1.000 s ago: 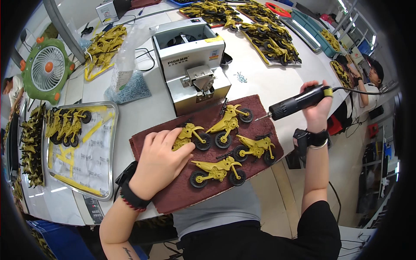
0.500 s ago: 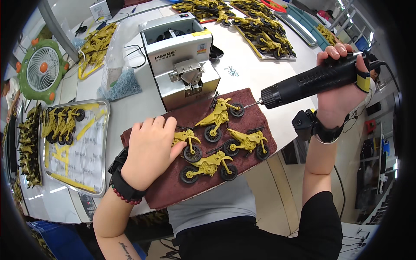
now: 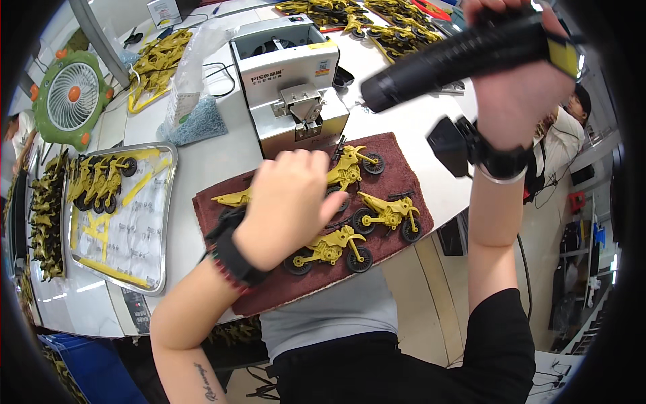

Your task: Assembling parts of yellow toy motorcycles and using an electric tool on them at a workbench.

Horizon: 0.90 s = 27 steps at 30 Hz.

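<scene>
My right hand [image 3: 515,87] grips a black electric screwdriver [image 3: 451,64], raised beyond the far right corner of a maroon cloth pad [image 3: 262,296] and blurred by motion. My left hand [image 3: 286,198] lies over the toy motorbikes on the pad. Its thumb sticks out toward a wheel of the far yellow motorbike [image 3: 348,168]; the other fingers bend down and their tips are hidden. Another yellow motorbike [image 3: 389,212] lies at the right, and one nearer motorbike [image 3: 331,248] is partly covered by the hand. A yellow tail piece [image 3: 232,197] shows left of the hand.
A grey metal machine [image 3: 286,74] stands behind the pad. To the left are a metal tray [image 3: 168,222] with motorbikes, a bag of small blue-grey pieces [image 3: 202,121] and a green fan [image 3: 73,97]. More motorbikes [image 3: 404,40] are piled at the back. A person [image 3: 565,135] is at the right.
My left hand has moved right and slightly away from me, from the left motorbike toward the far one. My right hand has lifted the screwdriver up and left, its tip off the far motorbike's wheel area.
</scene>
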Available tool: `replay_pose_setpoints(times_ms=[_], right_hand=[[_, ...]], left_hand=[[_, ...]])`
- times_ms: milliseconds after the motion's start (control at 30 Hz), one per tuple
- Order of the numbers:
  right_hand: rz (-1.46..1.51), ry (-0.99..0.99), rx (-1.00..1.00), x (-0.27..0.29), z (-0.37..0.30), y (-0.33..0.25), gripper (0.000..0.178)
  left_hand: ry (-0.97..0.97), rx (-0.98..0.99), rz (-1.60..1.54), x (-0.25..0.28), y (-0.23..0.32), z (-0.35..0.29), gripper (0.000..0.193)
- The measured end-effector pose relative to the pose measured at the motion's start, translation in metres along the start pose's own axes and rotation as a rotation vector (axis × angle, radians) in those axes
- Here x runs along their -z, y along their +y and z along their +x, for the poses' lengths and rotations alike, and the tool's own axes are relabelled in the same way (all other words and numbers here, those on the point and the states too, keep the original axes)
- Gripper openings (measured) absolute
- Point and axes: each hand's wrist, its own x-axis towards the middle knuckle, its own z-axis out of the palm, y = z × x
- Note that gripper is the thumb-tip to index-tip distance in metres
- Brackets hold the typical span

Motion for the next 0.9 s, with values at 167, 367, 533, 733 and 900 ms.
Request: replay_pose_setpoints(times_ms=[167,367,533,733,900], right_hand=[[-0.062,0.036,0.108,-0.067,-0.001,0.033,0.017],[-0.184,0.073,0.029,-0.068,-0.012,0.039,0.021],[-0.337,0.082,-0.032,-0.068,-0.039,0.032,0.026],[-0.173,-0.161,-0.364,-0.031,-0.055,0.028,0.033],[-0.216,-0.176,-0.36,-0.027,-0.062,0.038,0.034]], left_hand=[[-0.015,-0.03,-0.072,-0.026,-0.005,-0.001,0.033],[-0.038,-0.011,-0.104,-0.022,-0.016,-0.009,0.034],[-0.014,-0.025,-0.132,-0.02,-0.018,-0.011,0.034],[0.006,0.0,-0.119,-0.025,-0.015,-0.012,0.03],[0.011,0.002,-0.113,-0.026,-0.014,-0.012,0.029]])
